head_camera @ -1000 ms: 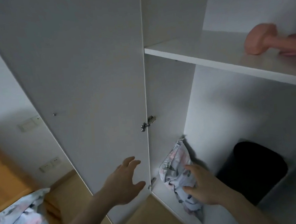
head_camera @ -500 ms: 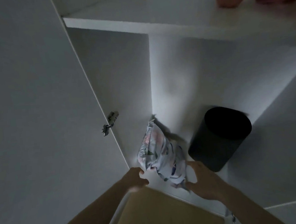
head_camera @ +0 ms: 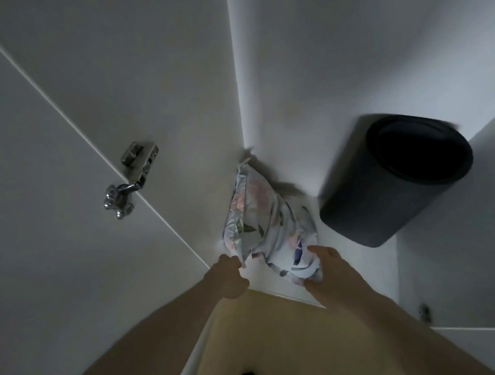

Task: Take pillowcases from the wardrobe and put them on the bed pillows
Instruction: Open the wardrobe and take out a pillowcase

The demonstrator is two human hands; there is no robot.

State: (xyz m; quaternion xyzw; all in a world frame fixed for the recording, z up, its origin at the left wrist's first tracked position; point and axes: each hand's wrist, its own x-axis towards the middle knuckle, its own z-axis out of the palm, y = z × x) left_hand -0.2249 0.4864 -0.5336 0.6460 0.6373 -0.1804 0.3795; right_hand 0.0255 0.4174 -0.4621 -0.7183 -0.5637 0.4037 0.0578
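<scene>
Both hands have closed in on the floral bundle since a second ago, when the left one hung open in front of the door and only the right touched the cloth; the view has also tipped further down, so the upper shelf and the pink thing on it are out of sight. At far left stands the open white wardrobe door (head_camera: 54,145), with its metal hinge (head_camera: 129,180) where the door meets the cabinet side. Next comes the left hand (head_camera: 227,277), fingers curled and pinching the lower left edge of the pillowcase (head_camera: 266,221). That pillowcase, pale with pink flowers and green leaves, is crumpled in the back left corner of the wardrobe floor (head_camera: 366,269), leaning against the side panel. Right of it, the right hand (head_camera: 326,270) grips the lower right part of the cloth, thumb on top and the other fingers hidden under the fabric. Further right, a black cylindrical bin (head_camera: 390,179) sits on the same floor, just beside the pillowcase. Pale wooden flooring (head_camera: 299,333) shows between the forearms.
</scene>
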